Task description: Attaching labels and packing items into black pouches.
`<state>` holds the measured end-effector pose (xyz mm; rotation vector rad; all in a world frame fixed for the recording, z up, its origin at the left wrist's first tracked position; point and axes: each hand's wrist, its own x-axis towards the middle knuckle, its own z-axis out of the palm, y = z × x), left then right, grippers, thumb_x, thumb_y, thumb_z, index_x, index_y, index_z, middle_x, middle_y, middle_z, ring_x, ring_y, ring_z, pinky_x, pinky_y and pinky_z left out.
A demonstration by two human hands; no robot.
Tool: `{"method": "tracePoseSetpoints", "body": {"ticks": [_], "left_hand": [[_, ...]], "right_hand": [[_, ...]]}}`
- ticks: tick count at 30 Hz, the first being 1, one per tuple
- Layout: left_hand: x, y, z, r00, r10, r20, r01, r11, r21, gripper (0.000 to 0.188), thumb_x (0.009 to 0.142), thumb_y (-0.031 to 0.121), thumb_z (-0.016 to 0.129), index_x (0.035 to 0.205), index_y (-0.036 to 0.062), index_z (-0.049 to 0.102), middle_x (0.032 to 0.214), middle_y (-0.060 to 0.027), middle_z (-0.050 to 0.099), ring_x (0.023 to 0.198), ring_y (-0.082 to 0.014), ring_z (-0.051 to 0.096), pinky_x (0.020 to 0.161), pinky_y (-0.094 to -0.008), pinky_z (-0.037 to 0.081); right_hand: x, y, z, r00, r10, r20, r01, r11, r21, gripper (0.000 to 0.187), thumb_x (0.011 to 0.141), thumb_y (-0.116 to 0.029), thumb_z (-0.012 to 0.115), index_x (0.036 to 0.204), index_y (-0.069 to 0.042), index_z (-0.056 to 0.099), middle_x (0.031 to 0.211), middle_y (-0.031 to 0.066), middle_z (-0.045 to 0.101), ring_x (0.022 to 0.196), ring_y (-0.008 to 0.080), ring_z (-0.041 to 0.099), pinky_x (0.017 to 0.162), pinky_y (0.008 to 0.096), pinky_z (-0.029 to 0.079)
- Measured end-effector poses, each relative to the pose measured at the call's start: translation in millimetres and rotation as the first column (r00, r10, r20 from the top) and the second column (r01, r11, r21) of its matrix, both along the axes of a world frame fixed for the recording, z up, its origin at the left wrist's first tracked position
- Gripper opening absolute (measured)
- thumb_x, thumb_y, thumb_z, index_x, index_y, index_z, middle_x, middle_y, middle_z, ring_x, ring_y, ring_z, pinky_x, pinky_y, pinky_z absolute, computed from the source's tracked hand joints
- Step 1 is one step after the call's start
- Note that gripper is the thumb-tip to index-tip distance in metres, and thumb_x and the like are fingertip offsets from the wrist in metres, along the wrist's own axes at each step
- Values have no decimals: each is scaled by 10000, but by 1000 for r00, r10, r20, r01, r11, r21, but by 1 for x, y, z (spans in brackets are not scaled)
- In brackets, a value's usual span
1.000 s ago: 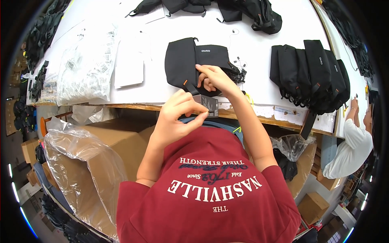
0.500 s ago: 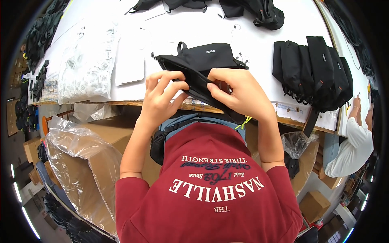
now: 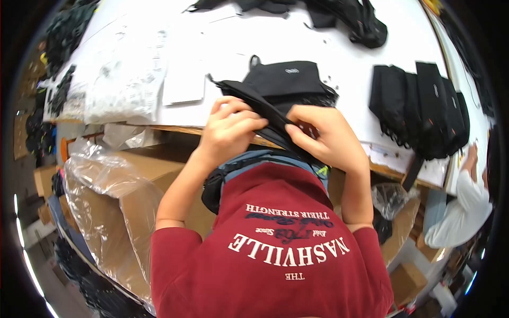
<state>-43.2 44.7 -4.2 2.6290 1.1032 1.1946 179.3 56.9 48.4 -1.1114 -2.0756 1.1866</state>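
Observation:
Both hands grip a black fabric pouch (image 3: 253,98), held slantwise at the table's front edge. My left hand (image 3: 228,130) has its fingers curled over the near edge of the fabric. On the other side, my right hand (image 3: 330,137) pinches the pouch with the thumb on top; its fingertips are partly hidden. The pouch's far-left corner sticks out beyond my left hand. Just behind it, a second black pouch (image 3: 290,79) with a loop and a small pale mark lies flat on the white table (image 3: 228,45).
At the right lies a row of black pouches (image 3: 421,106). A clear bag of small white packets (image 3: 127,79) and a stack of white sheets (image 3: 184,79) are at the left. More black bags (image 3: 350,21) lie at the back. Plastic-lined cartons (image 3: 106,206) stand below; a person (image 3: 461,212) is at far right.
The held pouch's mouth gaped between my hands before; now its edges lie closer together. My left fingers have curled further over it. The whole view has shifted slightly and blurred.

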Motion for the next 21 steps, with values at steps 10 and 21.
{"method": "tracePoseSetpoints", "body": {"ticks": [10,21], "left_hand": [[-148,111,22,576,480,662,-156,859,-487,211,878,-30,494,1076,-21,565,1050,-92,627,997,-168,570,916,-301,434],[-381,171,-40,567,815,120,-283,330,-901,484,824,64,546,1307,89,515,1136,-78,624,1038,-154,577,837,-279,458]], "right_hand": [[7,-5,-30,995,-86,-45,81,992,-92,133,819,-69,599,770,19,512,590,51,463,530,100,437,512,253,382],[24,-4,-42,974,-224,-31,193,895,-403,149,837,-86,600,765,19,522,620,-7,487,591,39,433,534,219,362]]}}
